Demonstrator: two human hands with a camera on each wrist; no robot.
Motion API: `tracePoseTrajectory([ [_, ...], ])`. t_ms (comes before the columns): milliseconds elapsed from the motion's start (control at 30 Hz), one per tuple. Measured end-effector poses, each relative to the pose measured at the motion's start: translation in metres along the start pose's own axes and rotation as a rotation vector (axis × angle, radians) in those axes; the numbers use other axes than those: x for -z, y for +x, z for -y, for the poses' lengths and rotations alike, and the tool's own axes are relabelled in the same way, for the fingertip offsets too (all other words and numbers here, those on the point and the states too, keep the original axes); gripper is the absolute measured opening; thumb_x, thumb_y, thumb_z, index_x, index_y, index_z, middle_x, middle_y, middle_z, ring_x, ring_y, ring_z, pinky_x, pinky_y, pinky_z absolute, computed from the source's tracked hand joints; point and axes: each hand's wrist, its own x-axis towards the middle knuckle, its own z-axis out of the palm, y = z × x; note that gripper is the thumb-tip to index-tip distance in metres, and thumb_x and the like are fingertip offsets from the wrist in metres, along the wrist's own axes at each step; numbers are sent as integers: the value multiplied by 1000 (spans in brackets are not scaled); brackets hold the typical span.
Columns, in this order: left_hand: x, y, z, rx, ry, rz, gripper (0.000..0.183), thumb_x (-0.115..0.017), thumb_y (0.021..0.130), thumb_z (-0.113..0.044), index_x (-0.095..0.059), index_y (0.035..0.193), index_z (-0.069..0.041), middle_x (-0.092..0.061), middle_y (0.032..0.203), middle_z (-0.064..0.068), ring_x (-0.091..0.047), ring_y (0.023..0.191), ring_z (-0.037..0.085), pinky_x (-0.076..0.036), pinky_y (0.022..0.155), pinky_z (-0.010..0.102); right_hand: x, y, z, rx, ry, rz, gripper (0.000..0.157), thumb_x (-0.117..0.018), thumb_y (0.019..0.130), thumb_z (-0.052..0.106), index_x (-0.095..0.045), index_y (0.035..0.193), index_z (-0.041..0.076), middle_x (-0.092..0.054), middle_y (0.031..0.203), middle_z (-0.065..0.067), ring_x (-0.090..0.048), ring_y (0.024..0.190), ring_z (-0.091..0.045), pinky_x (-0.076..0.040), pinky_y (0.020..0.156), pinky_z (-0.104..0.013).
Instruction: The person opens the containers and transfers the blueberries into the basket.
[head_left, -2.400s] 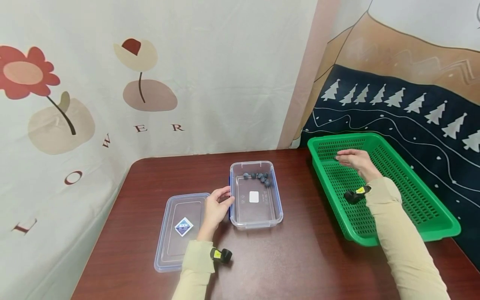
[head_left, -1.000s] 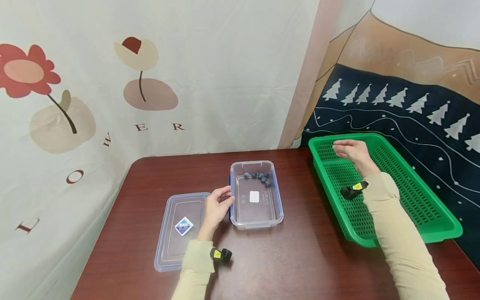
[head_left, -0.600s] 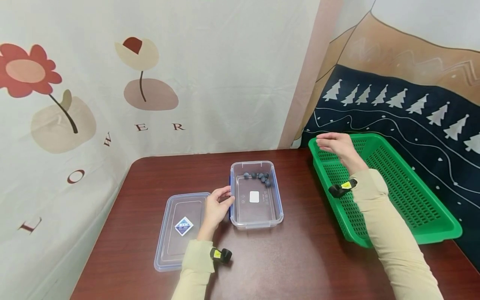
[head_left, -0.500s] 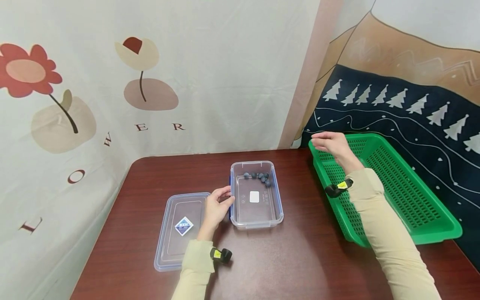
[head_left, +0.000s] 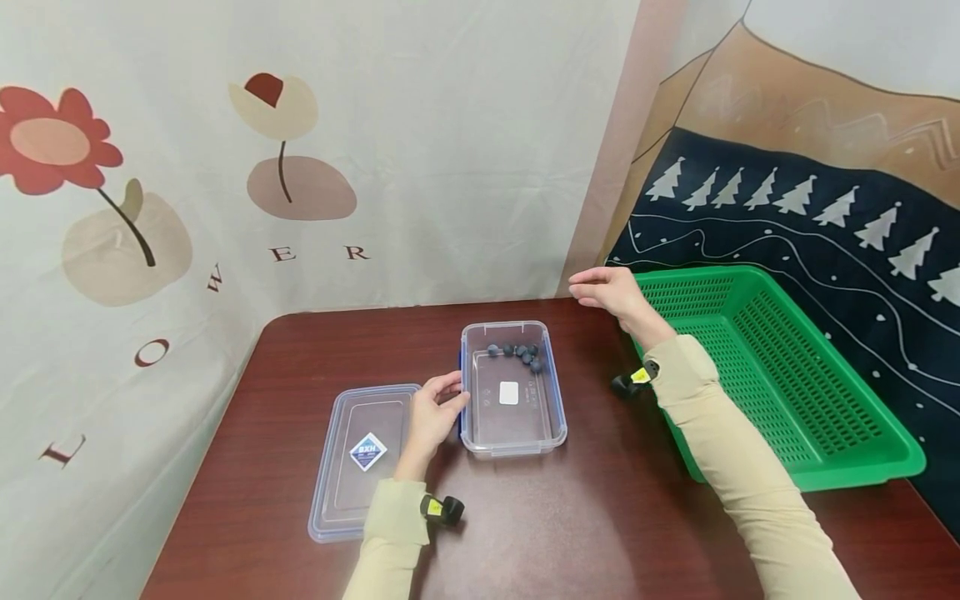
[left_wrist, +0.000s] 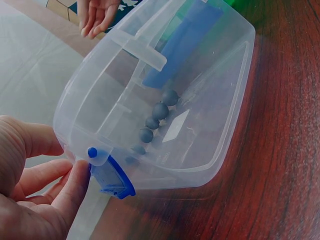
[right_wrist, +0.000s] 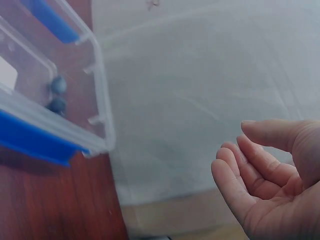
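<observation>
My left hand (head_left: 435, 414) holds the left wall of a clear plastic food container (head_left: 517, 433). In the left wrist view, its thumb and fingers meet the rim beside a blue clip (left_wrist: 114, 175). Several small round dark-blue berries, like blueberries (left_wrist: 160, 111), lie inside at the far end. My right hand (head_left: 611, 293) is in the air right of the container, past the basket's left rim. In the right wrist view, its fingers curve towards the thumb, and no object shows between them; the fingertips almost meet, so a small thing could be hidden.
A clear lid (head_left: 330, 508) with a blue diamond label lies flat left of the container. On the right stands a green slotted basket (head_left: 840, 475); no berries show in its visible part. Printed curtains (head_left: 450, 167) hang behind the brown table (head_left: 247, 492).
My right hand has risen out of the basket, where a dark berry showed at its fingertips, and has moved left towards the container. The left hand and container have stayed put.
</observation>
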Motion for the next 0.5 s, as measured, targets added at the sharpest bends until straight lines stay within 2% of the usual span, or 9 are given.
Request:
tracePoseTrajectory([
  [100,0,0,0,2,-10,0,32,-61,78,14,-57,110,20,-57,106,32,-58,100,43,-54,84,30,-16,1,0,0,-9,23,34,-64,87,4,-58,116,-12,-64,98,-10,-64,78,-10,-52,88,-34],
  [233,0,0,0,1,-7,-1,32,-61,79,14,-57,110,19,-57,106,32,-58,100,42,-54,84,28,-36,3,0,-18,-53,61,31,-64,87,6,-61,114,-9,-62,108,-18,-64,92,-24,-52,89,-35],
  [367,0,0,0,0,-1,2,32,-61,79,13,-57,111,19,-57,106,32,-58,100,43,-54,84,28,-54,3,-3,-52,-89,92,28,-64,88,9,-63,112,-5,-60,115,-21,-60,105,-34,-49,94,-39],
  [500,0,0,1,3,4,2,32,-61,80,13,-57,111,19,-58,105,33,-58,100,43,-54,84,28,-70,4,-9,-72,-113,110,27,-64,88,11,-64,111,-4,-61,114,-20,-59,105,-37,-48,96,-41],
])
